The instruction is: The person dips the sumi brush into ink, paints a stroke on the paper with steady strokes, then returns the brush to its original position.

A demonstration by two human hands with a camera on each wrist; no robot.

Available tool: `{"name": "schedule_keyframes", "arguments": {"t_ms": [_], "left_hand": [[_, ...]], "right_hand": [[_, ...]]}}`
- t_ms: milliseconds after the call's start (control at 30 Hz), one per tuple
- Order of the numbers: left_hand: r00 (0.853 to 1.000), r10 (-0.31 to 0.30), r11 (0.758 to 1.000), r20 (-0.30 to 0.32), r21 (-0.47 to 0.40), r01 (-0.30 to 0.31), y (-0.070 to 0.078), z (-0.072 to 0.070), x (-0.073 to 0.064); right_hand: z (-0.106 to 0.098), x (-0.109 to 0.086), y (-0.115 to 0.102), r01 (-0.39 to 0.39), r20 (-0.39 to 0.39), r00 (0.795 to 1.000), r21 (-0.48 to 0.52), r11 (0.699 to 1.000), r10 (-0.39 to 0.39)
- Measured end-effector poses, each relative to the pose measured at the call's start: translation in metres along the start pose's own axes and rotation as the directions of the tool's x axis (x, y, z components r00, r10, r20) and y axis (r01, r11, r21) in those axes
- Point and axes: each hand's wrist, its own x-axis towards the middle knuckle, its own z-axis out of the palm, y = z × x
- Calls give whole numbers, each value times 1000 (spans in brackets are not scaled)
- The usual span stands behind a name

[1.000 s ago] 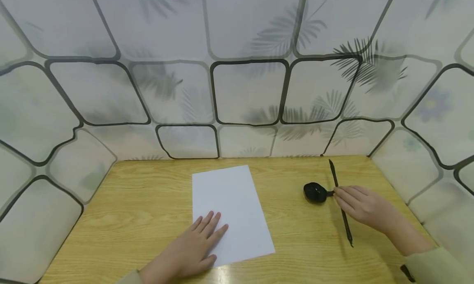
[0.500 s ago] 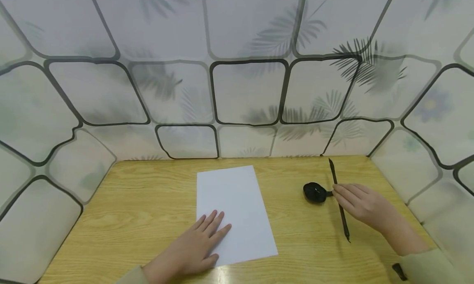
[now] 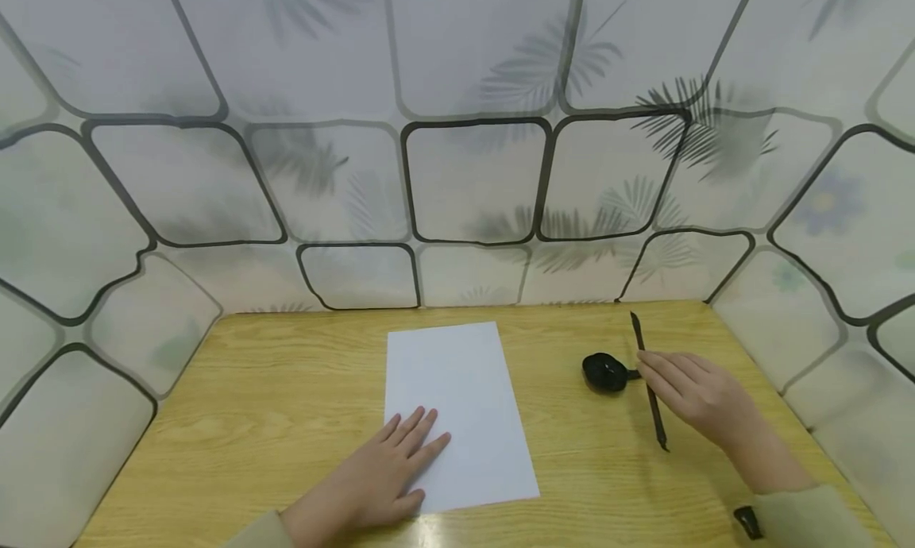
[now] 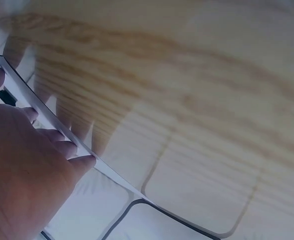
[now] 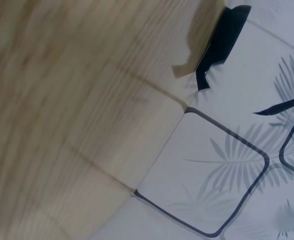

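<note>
While the left grip (image 3: 379, 476) lies spread and unclenched on white paper (image 3: 461, 401), perhaps to steady it, the right grip (image 3: 696, 391) pinches a dark, slender stick (image 3: 654, 415) mid-length, likely for balance; a black handled dish (image 3: 604, 372) sits on the desk (image 3: 286, 389) just left of that grip.

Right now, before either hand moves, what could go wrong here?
The brush in the right hand looks very near the dish, so a sideways move might knock it. The left hand rests only on the near left part of the paper, so the far end might swing or lift.
</note>
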Motion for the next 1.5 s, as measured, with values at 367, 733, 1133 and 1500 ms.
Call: {"name": "schedule_keyframes", "arguments": {"t_ms": [367, 733, 1133, 1500], "left_hand": [[1000, -4, 1000, 25, 6, 4, 2, -1, 6], [999, 24, 999, 21, 21, -25, 3, -2, 12], [999, 44, 999, 31, 29, -45, 2, -1, 18], [998, 54, 998, 27, 32, -55, 3, -2, 21]], "right_hand": [[10, 11, -9, -153, -150, 977, 8, 988, 152], [18, 9, -16, -353, -290, 884, 103, 930, 368], [20, -3, -22, -545, -197, 814, 65, 836, 546], [22, -8, -23, -683, -182, 700, 111, 722, 690]]}}
